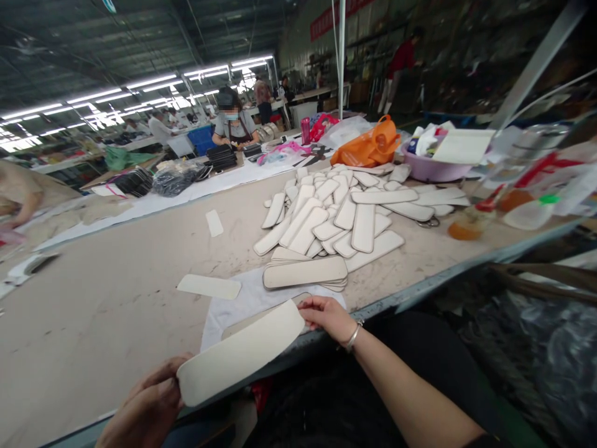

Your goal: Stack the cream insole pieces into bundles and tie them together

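Long work table (116, 292), pale and dusty, runs away from me to the left; its metal edge crosses just in front of my lap. Across it sits another person (234, 124) in an apron, working at dark stacks.

On the table's right half, a loose heap of padded strips (340, 208), rounded ends, lying every which way. Behind it an orange bag (370, 146) and a lilac basin (436, 168) full of paper.

Closer in, a neat stack of strips (305, 274) rests on a white cloth (247, 302), its long side across my view. One flat strip (209, 286) lies apart to its left.

Nearest of all: the cream strip (240, 351) I hold off the table edge. Its long axis tilts from lower left up to upper right. My left hand (149, 407) pinches the lower-left end, thumb on top, fingers curled under. My right hand (329, 317) grips the upper-right end with bent fingertips, bracelet at the wrist. Both hands closed on it, one per end.

The stack lies just beyond the strip's right end, so the right hand is the nearer one.
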A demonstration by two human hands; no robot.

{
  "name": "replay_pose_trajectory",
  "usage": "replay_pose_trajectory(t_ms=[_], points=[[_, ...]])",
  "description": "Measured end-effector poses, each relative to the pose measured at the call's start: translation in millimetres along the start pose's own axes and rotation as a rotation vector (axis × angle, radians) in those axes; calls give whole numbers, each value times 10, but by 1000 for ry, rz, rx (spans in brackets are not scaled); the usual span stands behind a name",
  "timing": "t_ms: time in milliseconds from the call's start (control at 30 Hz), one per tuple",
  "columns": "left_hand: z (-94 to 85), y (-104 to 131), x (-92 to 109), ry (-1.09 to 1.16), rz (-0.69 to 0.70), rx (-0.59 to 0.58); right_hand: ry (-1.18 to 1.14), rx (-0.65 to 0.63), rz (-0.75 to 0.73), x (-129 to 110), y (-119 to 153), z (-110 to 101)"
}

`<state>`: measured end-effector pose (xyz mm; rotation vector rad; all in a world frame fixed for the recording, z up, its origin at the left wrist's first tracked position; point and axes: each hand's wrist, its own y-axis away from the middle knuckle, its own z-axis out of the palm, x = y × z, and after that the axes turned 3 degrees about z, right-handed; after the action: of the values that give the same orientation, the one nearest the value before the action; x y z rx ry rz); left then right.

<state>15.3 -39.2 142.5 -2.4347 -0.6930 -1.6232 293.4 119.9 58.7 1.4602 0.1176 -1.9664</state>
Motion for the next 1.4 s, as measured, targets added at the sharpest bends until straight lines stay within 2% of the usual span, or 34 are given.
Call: replay_pose_trajectory(t_ms=[100,233,333,500,600,700,900,1067,1400], points=[[-43,-53,-111,202,-115,-78,-98,-32,52,-38,10,-30],[-52,-129,-192,273,-216,-61,-142,-24,63,-28,-25,-82],[-34,-238,-272,274,-261,-79,88,59,6,-34,-55,-146],[58,-493,-417,91,-315,-140,656,328,-71,-95,-93,-198],[138,-620,-467,5,-308,-181,853,418,-66,-114,-128,-185],[200,-700,-489,-87,-306,-186,949,441,-46,-108,-172,-183],[240,-781,-543,-293,-273,-188,1018,423,-16,-85,-220,-204],[208,-811,-603,-434,-158,-212,1077,417,1,-85,-222,-190],[226,-770,-498,-566,-76,-165,1177,370,57,-96,-230,-178]])
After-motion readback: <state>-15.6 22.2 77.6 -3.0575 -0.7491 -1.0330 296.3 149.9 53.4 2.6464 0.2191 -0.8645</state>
